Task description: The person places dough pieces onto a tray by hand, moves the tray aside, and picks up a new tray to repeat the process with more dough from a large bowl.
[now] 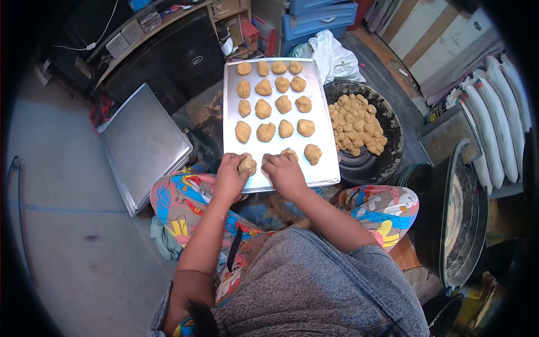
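Observation:
A metal baking tray (332,168) lies in front of me, across my crossed legs, with rows of tan dough balls (265,132) on it. At its near left corner my left hand (229,175) has its fingers closed round a dough ball (248,164). Just to the right, my right hand (286,175) is curled over another dough piece, mostly hidden under the fingers. Past its knuckles, one more dough ball (289,152) shows in part. A separate ball (313,154) sits at the tray's near right, apart from both hands.
A black round basin (397,121) right of the tray holds a heap of dough pieces (356,123). Stacked metal trays (147,147) lean at my left. A large dark tub (477,219) stands tilted at the right, near white packed bags (494,123). A white sack (331,56) lies behind the basin.

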Available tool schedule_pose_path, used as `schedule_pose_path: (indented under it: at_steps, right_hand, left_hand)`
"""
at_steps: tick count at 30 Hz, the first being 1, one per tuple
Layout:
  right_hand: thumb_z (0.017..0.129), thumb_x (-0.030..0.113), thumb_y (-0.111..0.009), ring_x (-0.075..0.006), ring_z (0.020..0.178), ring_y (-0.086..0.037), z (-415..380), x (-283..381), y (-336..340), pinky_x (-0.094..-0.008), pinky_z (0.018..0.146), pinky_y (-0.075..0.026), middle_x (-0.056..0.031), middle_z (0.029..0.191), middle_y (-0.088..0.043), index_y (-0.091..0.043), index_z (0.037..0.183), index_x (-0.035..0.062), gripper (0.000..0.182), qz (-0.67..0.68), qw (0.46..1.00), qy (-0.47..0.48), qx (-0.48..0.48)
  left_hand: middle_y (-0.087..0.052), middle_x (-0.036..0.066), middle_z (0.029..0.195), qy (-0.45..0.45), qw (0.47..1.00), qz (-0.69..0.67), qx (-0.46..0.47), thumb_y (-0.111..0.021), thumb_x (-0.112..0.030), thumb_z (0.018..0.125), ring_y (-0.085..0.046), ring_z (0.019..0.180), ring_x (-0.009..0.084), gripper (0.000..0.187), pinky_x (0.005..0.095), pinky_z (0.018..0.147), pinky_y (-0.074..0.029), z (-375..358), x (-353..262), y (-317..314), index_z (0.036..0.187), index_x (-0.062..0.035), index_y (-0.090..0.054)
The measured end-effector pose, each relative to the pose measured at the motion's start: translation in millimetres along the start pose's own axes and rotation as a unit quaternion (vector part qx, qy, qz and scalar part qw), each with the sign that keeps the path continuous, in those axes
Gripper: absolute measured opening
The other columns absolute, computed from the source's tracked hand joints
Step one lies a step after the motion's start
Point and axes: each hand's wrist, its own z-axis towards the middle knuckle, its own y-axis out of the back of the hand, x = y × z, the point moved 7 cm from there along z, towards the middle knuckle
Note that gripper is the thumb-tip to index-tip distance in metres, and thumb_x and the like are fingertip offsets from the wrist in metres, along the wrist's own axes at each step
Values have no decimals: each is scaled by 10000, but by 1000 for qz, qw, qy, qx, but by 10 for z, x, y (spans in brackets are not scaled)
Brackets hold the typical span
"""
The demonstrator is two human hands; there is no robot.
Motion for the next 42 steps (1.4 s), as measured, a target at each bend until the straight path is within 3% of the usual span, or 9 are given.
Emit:
schedule_pose_path:
  at_steps: [5,11,13,20,25,27,33,38,42]
  right_hand:
    - [740,122,-596,-225,1024,-531,-14,-21,58,-396,902,-347,-57,1170,-591,-644,884,104,153,-31,999,5,-25]
    - [692,195,-699,-296,1139,-416,-155,-580,662,-439,930,-287,-99,1209,-523,-670,1040,158,352,-27,985,-151,-74]
    - [691,178,-725,-295,1095,-479,-236,-797,681,-413,907,-364,-110,1202,-528,-661,1060,154,376,-74,974,-215,6]
    - [713,164,-742,-328,915,-595,-403,-1115,563,-378,803,-482,-162,955,-622,-618,1054,13,394,132,943,-297,-79]
    - [719,210,-734,-324,944,-579,-228,-986,761,-402,835,-458,-157,961,-616,-618,1056,49,391,53,968,-236,-68]
    - [719,232,-739,-319,953,-575,-150,-1000,808,-408,841,-450,-155,951,-622,-628,1050,54,392,59,966,-227,-109]
    - [700,237,-722,-215,928,-564,25,-516,395,-376,797,-368,-26,929,-597,-655,1071,177,381,-9,994,-49,101]
    - [713,254,-717,-210,914,-561,49,-537,422,-369,812,-359,-9,929,-590,-676,1018,180,316,-42,995,-66,67]
    - [777,169,-664,-314,908,-552,209,-817,639,-410,797,-430,-126,934,-586,-670,1007,78,247,82,981,-129,-117]
  left_hand:
    - [-550,165,1062,26,999,-28,-13,-681,-86,743,-568,986,329,366,376,871,-461,-15,19,-73,1096,-13,-616]
    - [-538,146,1137,-55,989,57,-128,-679,-81,776,-594,917,267,423,316,785,-484,334,76,286,1184,-27,-583]
    - [-535,153,1166,-63,987,53,-134,-668,-76,784,-596,927,272,415,320,797,-482,519,62,251,1187,-28,-583]
    - [-542,184,1186,-41,995,55,-74,-653,-65,789,-575,1015,316,420,362,838,-476,641,17,21,1196,-11,-565]
    - [-586,145,1071,-101,975,180,-85,-674,-172,766,-524,1048,325,378,440,906,-392,143,-580,36,1101,-8,-611]
    - [-592,133,1083,-116,964,227,70,-683,-191,741,-520,1031,289,353,422,898,-366,-51,-693,-223,1066,-62,-633]
    - [-641,53,943,-147,959,241,-32,-677,-184,742,-524,1027,236,310,405,863,-351,-27,-558,-423,1035,-89,-650]
    - [-577,105,1148,-138,972,189,2,-647,-185,783,-500,1107,264,313,416,953,-325,37,-675,-310,1076,-73,-638]
    - [-536,129,1244,-150,972,169,-66,-579,-224,862,-435,1230,293,319,469,1001,-294,301,-656,-315,1129,-51,-605]
